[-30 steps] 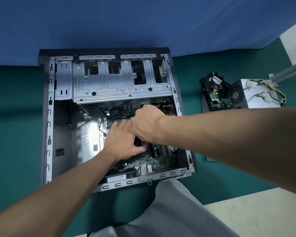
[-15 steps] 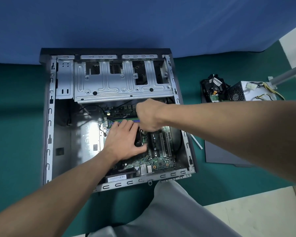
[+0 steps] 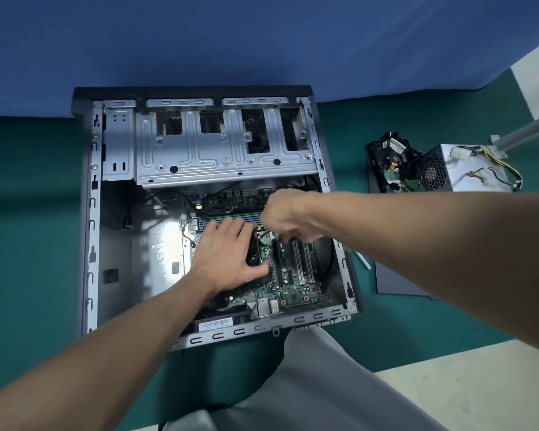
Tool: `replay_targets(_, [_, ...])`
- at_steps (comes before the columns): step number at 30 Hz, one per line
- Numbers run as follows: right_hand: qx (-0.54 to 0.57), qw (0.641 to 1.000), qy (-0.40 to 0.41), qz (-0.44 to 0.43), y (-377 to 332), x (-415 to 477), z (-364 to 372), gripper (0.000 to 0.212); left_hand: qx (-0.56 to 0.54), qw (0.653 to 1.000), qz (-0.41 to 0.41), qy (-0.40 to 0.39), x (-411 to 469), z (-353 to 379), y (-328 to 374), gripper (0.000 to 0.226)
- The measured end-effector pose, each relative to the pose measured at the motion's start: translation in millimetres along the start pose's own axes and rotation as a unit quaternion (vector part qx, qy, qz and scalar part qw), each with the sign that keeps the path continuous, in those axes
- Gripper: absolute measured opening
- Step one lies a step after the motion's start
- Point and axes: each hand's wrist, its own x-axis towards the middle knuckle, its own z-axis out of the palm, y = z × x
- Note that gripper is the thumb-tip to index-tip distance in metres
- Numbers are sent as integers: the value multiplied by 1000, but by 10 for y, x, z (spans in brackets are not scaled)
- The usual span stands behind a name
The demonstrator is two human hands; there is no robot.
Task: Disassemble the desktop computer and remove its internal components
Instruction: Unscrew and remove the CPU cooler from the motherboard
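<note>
The open desktop case (image 3: 91, 244) lies on its side on a green mat. Its silver drive cage (image 3: 218, 157) fills the far half, and the green motherboard (image 3: 293, 293) lies in the near right half. My left hand (image 3: 224, 259) rests flat, fingers straight, on a black cooler (image 3: 253, 255) in the board's middle, with the thumb along its near edge. My right hand (image 3: 283, 216) is just to the right, fingers curled downward round a small dark tool (image 3: 293, 241) over the board beside the white slots (image 3: 302, 262). The tool's tip is hidden.
To the right on the mat stand a removed grey power supply (image 3: 467, 169) with loose cables and a black fan unit (image 3: 389, 163). A dark side panel (image 3: 402, 281) and a white stick (image 3: 363, 259) lie nearer. My grey-trousered knee (image 3: 308, 384) touches the case's near edge.
My right hand has slid from over my left hand to the right, uncovering the cooler's right side and the slots. The left hand has stayed on the cooler.
</note>
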Motion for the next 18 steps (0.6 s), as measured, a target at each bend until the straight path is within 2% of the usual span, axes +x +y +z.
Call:
replay_targets(2, [-162,984,73,-13,-7,32,70,16,-4,1000,1,3,4,-4,1,76])
replay_targets(4, [-319,937,129,-65,15,7,131,17,-4,1000,-1,-6,8,-5,-1,76])
replay_targets(7, [-560,785,167,-204,67,-30,180,30,2,1000,-6,-24,22,7,2,73])
replay_targets(8, [-592,751,170,-237,65,-36,190,33,0,1000,-8,-25,22,18,0,73])
replay_targets(9, [-593,748,170,-245,52,-28,185,31,-1,1000,-10,-24,21,28,-7,72])
replay_targets(10, [-557,774,168,-249,31,-30,175,23,-1,1000,-10,-21,18,31,-12,73])
replay_targets(12, [-402,872,174,-218,-13,-6,114,11,2,1000,-6,-15,12,29,-15,77])
replay_targets(14, [-203,959,155,-123,-45,52,33,23,5,1000,-6,-10,7,19,-9,77])
replay_targets(15, [-94,986,127,-55,-48,98,-8,23,6,1000,-7,-11,7,14,-3,78])
replay_targets(16, [13,997,79,22,-47,134,-44,21,5,1000,-8,-15,3,13,1,78])
replay_targets(17, [87,992,21,95,-46,148,-66,20,3,1000,-8,-17,6,13,3,79])
replay_targets(18, [116,983,-23,137,-44,141,-72,21,0,1000,-8,-17,7,10,4,80])
